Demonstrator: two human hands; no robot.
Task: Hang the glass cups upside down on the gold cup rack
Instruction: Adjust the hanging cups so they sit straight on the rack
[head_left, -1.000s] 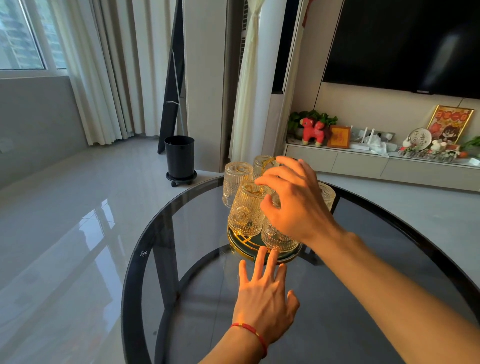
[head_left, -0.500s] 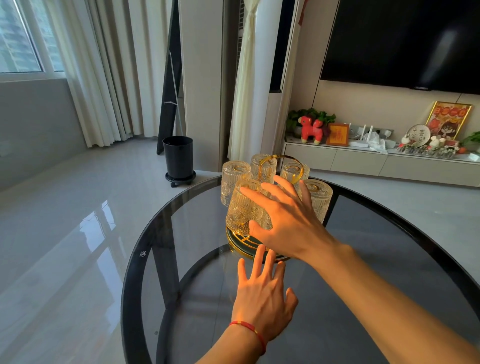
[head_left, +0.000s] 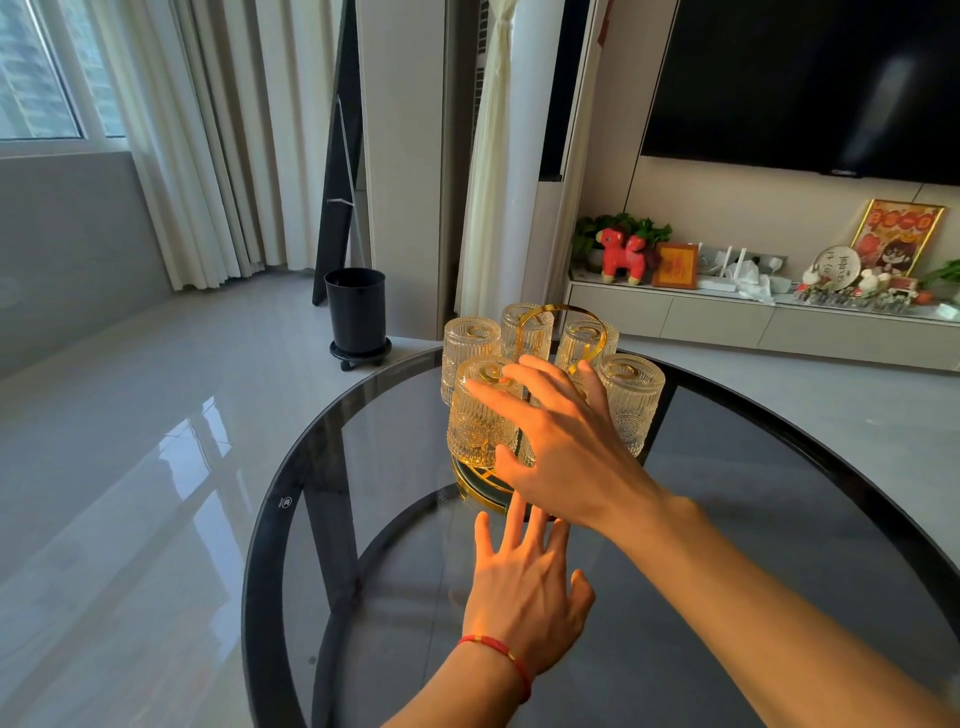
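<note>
I am looking down at a round dark glass table (head_left: 779, 519). The gold cup rack (head_left: 480, 475) stands toward the table's far edge, a little left of its middle. Five ribbed glass cups show upside down on the rack: the nearest cup (head_left: 480, 415) at the front left, one behind it at the far left (head_left: 467, 348), two at the back (head_left: 527, 330) on either side of the gold loop handle (head_left: 563, 332), and one at the right (head_left: 634, 400).

My right hand (head_left: 561, 441) reaches in from the right, fingers spread and relaxed, gripping nothing. Its fingertips lie over the top of the nearest cup, and I cannot tell whether they touch it. The hand hides the front of the rack, so whether a cup hangs there is unclear.

My left hand (head_left: 524, 587) hovers flat and open over the table near the rack's gold base, holding nothing. A red cord bracelet (head_left: 498, 654) circles its wrist.

I judge the hanging close to finished, as no loose cup is in view on the table. The next move probably calls for checking that the nearest cup sits firmly on its peg, then drawing both hands clear without knocking the tightly packed glass.

The only marking on the table is a small round logo (head_left: 285, 502) near its left edge, too small to read. A framed picture (head_left: 897, 236) on the far shelf carries red characters I cannot make out.
</note>
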